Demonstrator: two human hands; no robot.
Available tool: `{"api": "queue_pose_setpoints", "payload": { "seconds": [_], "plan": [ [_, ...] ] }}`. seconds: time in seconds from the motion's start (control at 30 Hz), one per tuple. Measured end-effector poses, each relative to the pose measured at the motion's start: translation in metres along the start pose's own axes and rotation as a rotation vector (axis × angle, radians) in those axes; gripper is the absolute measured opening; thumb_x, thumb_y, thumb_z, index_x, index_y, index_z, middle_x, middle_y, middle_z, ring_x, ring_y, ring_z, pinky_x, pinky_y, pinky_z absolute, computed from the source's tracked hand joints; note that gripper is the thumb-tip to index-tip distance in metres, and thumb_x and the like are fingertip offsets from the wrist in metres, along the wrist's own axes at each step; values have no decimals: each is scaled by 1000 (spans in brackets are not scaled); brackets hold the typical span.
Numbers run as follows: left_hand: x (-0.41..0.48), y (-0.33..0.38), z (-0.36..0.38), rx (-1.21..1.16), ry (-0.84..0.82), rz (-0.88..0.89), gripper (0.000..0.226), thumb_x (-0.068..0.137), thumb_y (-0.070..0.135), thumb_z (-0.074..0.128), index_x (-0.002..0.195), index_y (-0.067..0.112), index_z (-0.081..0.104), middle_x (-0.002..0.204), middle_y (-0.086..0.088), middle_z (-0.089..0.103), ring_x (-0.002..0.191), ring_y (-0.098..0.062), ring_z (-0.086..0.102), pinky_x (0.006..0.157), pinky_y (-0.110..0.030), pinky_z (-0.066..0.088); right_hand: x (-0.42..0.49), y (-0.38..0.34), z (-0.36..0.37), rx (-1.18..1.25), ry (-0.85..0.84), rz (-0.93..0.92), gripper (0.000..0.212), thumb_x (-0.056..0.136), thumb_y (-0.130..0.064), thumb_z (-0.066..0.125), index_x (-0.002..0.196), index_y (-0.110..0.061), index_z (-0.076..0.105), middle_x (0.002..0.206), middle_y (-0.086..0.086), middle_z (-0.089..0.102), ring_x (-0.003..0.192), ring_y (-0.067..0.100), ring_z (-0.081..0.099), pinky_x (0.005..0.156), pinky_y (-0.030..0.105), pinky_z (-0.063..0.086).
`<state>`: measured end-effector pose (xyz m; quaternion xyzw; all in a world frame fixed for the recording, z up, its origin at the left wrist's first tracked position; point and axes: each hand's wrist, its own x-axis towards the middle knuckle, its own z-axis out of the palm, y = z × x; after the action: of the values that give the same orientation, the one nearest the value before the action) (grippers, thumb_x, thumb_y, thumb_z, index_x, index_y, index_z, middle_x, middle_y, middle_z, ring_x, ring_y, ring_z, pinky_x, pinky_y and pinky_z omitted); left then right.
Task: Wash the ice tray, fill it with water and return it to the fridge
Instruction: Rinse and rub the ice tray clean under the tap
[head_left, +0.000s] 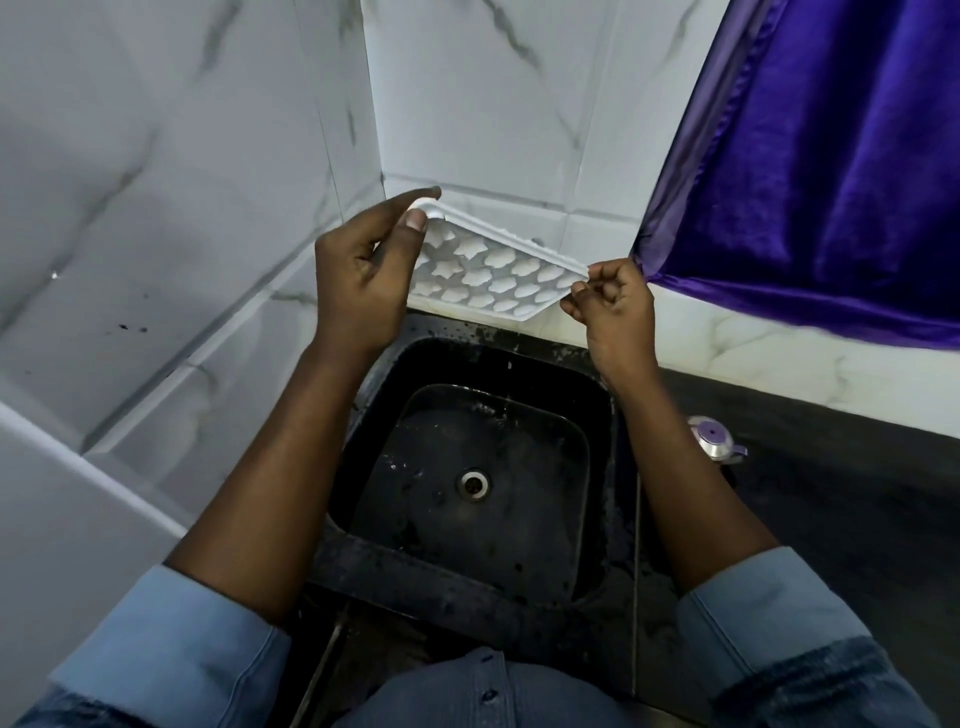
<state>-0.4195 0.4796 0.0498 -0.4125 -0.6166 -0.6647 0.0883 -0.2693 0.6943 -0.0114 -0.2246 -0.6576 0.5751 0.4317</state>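
Ice tray (493, 273), white and with many small shaped cells, is held in the air over the back edge of the sink, tilted, with its right end lower than its left end. White marble-pattern tiles (156, 182) cover the two walls behind it, and a shiny purple curtain (831, 182) hangs at the right. A dark counter (831, 493) runs below the curtain. The black sink (519, 545) is wet, with drops on its rim. Two blue denim sleeves (171, 649) are rolled back from the forearms. The left hand (358, 280) pinches the left corner of the tray between thumb and forefinger. The right hand (615, 306), its fingers curled, pinches the right end. A small purple and silver object (714, 439) stands on the counter near the sink. The round metal drain (473, 483) sits in the middle of the basin.
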Motion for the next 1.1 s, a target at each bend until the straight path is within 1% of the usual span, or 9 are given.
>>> {"api": "queue_pose_setpoints", "payload": {
  "seconds": [0.17, 0.23, 0.37, 0.5, 0.6, 0.73, 0.87, 1.0, 1.1],
  "plan": [
    [-28, -36, -14, 175, -102, 11, 36, 114, 39, 47, 137, 23, 69, 134, 10, 71, 129, -14, 63, 109, -36, 49, -18, 19, -9, -44, 77, -40, 10, 96, -11, 70, 95, -17, 62, 97, 16, 74, 98, 36, 73, 89, 48, 62],
    [-48, -52, -12, 198, -99, -155, 39, 114, 43, 43, 141, 26, 65, 141, 7, 66, 135, -11, 58, 117, -38, 45, -22, 32, -14, -150, 85, -57, 9, 95, -9, 71, 96, -14, 63, 96, 14, 74, 94, 33, 73, 85, 47, 61],
    [-82, -58, 11, -405, -4, -698, 43, 116, 38, 35, 124, 22, 74, 130, -7, 74, 131, -24, 65, 113, -40, 50, -37, 51, -15, -241, 47, -94, 14, 92, -3, 68, 96, -16, 63, 85, -16, 71, 78, 2, 66, 72, 23, 53],
    [-91, -64, 16, -654, 281, -982, 45, 113, 43, 41, 131, 9, 65, 130, -10, 70, 133, -27, 61, 115, -34, 46, -53, 60, -13, -260, 33, -164, 19, 92, 3, 66, 100, -14, 65, 94, -14, 71, 84, 2, 67, 76, 23, 53],
    [-90, -71, 13, -659, 325, -968, 15, 107, 14, 54, 111, 12, 68, 106, -6, 71, 101, -20, 67, 96, -30, 53, -56, 58, -13, -235, 49, -258, 25, 93, 5, 65, 106, -16, 66, 105, -7, 73, 90, 4, 71, 77, 19, 54],
    [-90, -84, 12, -622, 371, -953, 38, 107, 13, 52, 141, 0, 61, 146, -19, 63, 136, -34, 60, 121, -43, 43, -56, 62, -13, -213, 41, -339, 24, 94, -4, 67, 107, -23, 66, 114, 0, 73, 107, 20, 72, 89, 32, 59],
    [-105, -98, 18, -527, 278, -1019, 43, 108, 12, 47, 147, -4, 56, 151, -28, 56, 142, -43, 52, 124, -54, 37, -70, 95, -18, -329, -34, -214, 14, 94, -2, 66, 105, -9, 70, 109, 3, 74, 103, 21, 73, 88, 55, 58],
    [-107, -109, 14, -437, 306, -955, 42, 103, -1, 47, 143, -13, 54, 149, -37, 52, 122, -35, 60, 119, -49, 42, -77, 100, -23, -362, -6, -203, 20, 94, -12, 66, 108, -27, 68, 112, -17, 73, 105, 10, 72, 87, 45, 60],
    [-102, -113, 10, -434, 348, -914, 47, 97, -10, 46, 142, -2, 61, 148, -20, 62, 136, -34, 60, 123, -46, 41, -76, 98, -26, -378, 20, -222, 14, 96, -14, 65, 105, -24, 64, 120, -28, 69, 121, 9, 68, 94, 34, 58]
  ]
}}
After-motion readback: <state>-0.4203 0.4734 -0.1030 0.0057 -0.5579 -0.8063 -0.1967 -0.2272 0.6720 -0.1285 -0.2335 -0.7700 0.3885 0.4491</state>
